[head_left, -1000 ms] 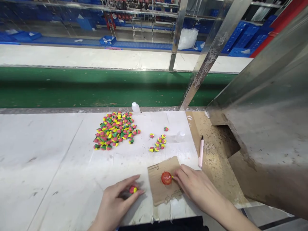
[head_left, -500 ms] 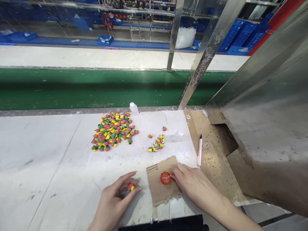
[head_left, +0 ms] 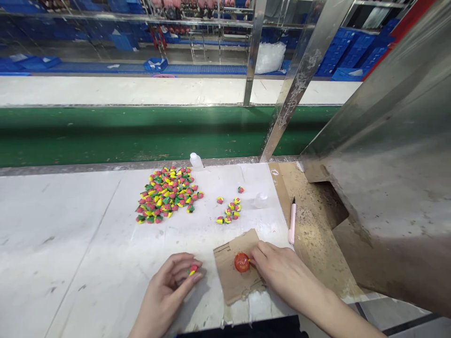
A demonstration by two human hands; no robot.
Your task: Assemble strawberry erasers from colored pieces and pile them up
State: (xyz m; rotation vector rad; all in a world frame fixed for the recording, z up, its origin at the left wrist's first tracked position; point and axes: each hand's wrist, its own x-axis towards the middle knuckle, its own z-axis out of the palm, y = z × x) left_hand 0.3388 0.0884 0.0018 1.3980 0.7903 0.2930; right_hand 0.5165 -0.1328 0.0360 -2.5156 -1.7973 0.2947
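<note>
Cardboard (head_left: 229, 284) bears 1 red dish (head_left: 241, 262); left hand (head_left: 169, 287) pinches 1 strawberry-shaped piece (head_left: 193, 269), right hand (head_left: 275, 264) grips a small yellow tip (head_left: 250, 260) by the rim.

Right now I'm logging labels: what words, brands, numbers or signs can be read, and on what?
No text can be read anywhere.
Cardboard piece: dark marks near its edge, too small to read.
Brown surface: a small white mark, too small to make out.
Pink pen: no lettering discernible.

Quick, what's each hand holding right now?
Left hand: holding a small pink, yellow and green piece.
Right hand: pinched shut on a thin yellow thing, mostly hidden.
</note>
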